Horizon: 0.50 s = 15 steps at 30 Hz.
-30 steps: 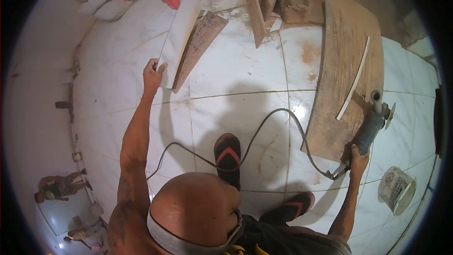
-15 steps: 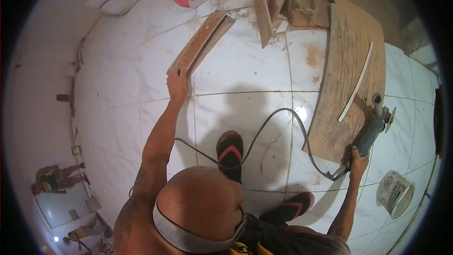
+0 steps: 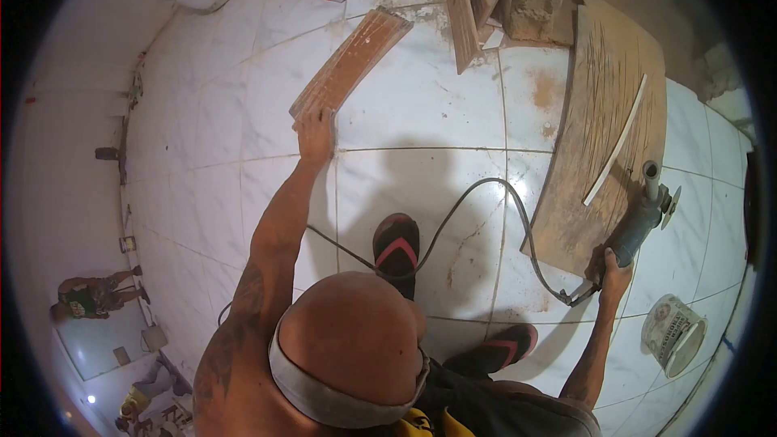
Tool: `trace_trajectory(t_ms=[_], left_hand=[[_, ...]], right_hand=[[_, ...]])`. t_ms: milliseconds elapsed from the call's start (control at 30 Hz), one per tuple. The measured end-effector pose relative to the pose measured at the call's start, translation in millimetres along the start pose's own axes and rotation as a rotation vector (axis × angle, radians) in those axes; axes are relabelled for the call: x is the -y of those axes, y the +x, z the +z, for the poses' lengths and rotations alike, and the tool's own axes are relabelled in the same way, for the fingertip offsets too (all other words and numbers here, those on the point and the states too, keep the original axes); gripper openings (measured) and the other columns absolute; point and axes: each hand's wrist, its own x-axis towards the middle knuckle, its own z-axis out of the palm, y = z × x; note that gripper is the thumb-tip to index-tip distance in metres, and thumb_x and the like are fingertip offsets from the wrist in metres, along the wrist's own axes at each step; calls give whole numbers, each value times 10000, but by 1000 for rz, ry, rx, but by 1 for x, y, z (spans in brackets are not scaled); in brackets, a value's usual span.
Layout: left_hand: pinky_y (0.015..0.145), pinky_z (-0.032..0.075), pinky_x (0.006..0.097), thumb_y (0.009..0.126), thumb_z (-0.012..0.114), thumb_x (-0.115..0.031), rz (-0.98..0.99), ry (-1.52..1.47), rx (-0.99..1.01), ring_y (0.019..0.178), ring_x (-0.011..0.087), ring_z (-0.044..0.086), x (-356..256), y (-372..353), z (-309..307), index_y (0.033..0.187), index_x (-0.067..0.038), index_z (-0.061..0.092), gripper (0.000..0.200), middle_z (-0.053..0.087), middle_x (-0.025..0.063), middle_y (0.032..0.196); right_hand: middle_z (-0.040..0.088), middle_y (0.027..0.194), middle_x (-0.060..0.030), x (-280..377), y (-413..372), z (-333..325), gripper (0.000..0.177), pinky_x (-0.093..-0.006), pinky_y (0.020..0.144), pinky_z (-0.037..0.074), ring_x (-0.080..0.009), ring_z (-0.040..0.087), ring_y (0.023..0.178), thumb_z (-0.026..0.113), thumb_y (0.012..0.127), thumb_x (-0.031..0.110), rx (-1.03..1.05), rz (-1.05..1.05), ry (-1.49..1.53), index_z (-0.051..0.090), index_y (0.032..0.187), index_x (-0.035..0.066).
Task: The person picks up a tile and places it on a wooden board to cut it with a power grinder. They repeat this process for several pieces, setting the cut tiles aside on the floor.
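White floor (image 3: 421, 105) supports the work; left hand (image 3: 314, 136) grips the ribbed tile (image 3: 352, 61) at its near end, steadying it flat; right hand (image 3: 617, 271) clenches the grinder (image 3: 639, 218), disc clear of the board (image 3: 603, 113).

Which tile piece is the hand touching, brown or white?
The brown ridged tile on the floor: the left hand holds its near end. The thin white strip lies untouched on the wooden board, beside the grinder in the right hand.
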Motion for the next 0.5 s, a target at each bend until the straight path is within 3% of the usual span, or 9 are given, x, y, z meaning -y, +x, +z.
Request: trace_trajectory(t_ms=[100, 200, 367, 500], left_hand=[[985, 456, 513, 901, 618, -106, -87, -45, 120, 1124, 379, 563, 6, 10, -6, 1227, -110, 566, 330, 571, 151, 1206], [895, 513, 520, 902, 659, -130, -85, -89, 96, 1054, 402, 629, 9, 16, -13, 1197, -70, 604, 307, 636, 176, 1108], [875, 524, 536, 903, 648, -130, -155, -186, 177, 1116, 399, 604, 22, 25, -12, 1211, -93, 584, 317, 625, 171, 1151], [916, 517, 523, 892, 682, -209, -122, -167, 237, 1089, 407, 616, 26, 38, -11, 1202, -63, 599, 353, 643, 187, 1124]], right_hand=[[693, 867, -105, 4, -3, 0, 363, -326, 657, 523, -194, 651, 708, 742, 860, 214, 18, 7, 19, 628, 1084, -48], [696, 856, -105, 5, -3, 0, 360, -323, 652, 530, -194, 660, 698, 739, 865, 212, 20, 0, 37, 621, 1088, -45], [688, 817, -97, 9, -8, 3, 361, -308, 597, 509, -164, 640, 649, 716, 871, 225, 21, -9, 116, 614, 1081, -50], [692, 850, -106, 9, -7, 4, 364, -316, 638, 521, -176, 653, 698, 712, 868, 217, -45, -89, 1, 609, 1091, -50]])
